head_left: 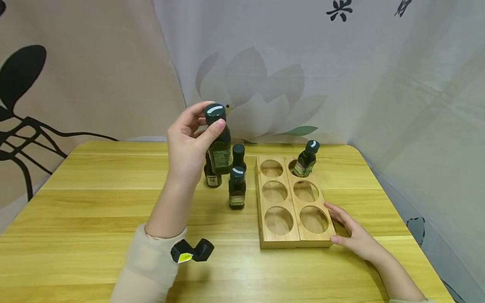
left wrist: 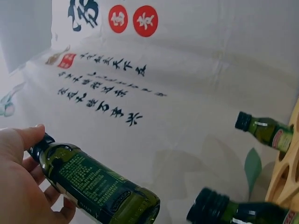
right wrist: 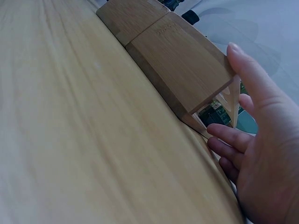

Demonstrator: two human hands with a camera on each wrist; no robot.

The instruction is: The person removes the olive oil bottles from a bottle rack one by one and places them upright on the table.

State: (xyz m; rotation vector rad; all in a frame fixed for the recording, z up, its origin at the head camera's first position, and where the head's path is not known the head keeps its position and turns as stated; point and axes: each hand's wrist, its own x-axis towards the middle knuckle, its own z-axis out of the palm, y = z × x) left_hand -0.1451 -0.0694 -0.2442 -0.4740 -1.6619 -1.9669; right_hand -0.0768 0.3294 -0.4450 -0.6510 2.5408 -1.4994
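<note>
My left hand point(head_left: 187, 141) is raised over the table, gripping a dark green glass bottle point(head_left: 220, 158) by its neck and cap. Its printed back label shows in the left wrist view, where the bottle point(left wrist: 93, 182) tilts across the frame. A wooden rack point(head_left: 298, 210) with two rows of round holes lies to the right. In its far right hole leans a smaller-looking green bottle point(head_left: 306, 159). Against the rack's near right side rests my right hand point(head_left: 358, 235), thumb at the corner and fingers along the side, loosely extended. The right wrist view shows the rack's end face point(right wrist: 182, 60).
Left of the rack, a labelled bottle point(head_left: 237, 191) stands on the table point(head_left: 94, 227). Behind it is another dark-capped bottle point(head_left: 238, 155), and one more bottle point(head_left: 213, 180) is partly hidden behind the raised one. A printed cloth point(head_left: 261, 25) hangs behind the table.
</note>
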